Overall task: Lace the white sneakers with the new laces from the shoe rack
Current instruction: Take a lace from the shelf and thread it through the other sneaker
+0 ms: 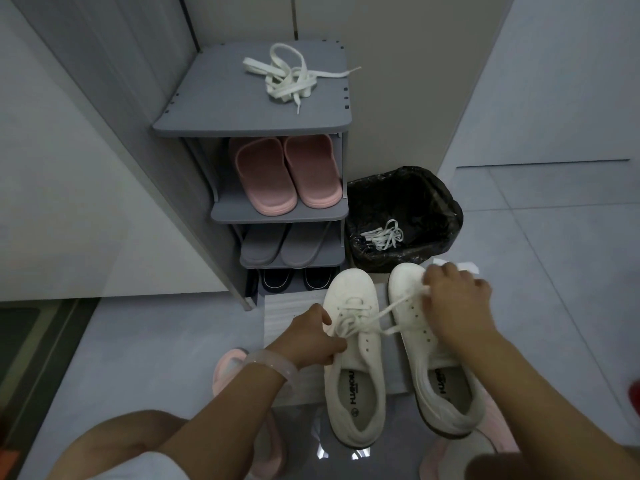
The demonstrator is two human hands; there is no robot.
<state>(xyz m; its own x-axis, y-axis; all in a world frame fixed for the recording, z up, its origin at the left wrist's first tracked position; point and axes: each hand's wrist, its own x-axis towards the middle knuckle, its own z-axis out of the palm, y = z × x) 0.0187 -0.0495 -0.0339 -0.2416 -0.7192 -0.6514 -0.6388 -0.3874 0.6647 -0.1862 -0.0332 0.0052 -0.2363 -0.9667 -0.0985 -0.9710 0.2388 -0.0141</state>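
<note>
- Between the two hands a flat white woven lace (391, 311) stretches across both smooth white sneakers (355, 358).
- Left hand (311, 337) has its fingers curled, pinching the lace at the left shoe's eyelets.
- Right hand (457, 296) has its fingers bent and closed on the other end, above the right sneaker (415, 327).
- Beyond the fingers, a loose tangle of flat laces (287, 76) lies on the matte grey shoe rack (207, 109).
- Just beyond the right fingers, a crinkled black bin bag (415, 195) holds another lace.

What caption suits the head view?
Both hands pull a lace on the left sneaker; spare laces wait atop the rack.
</note>
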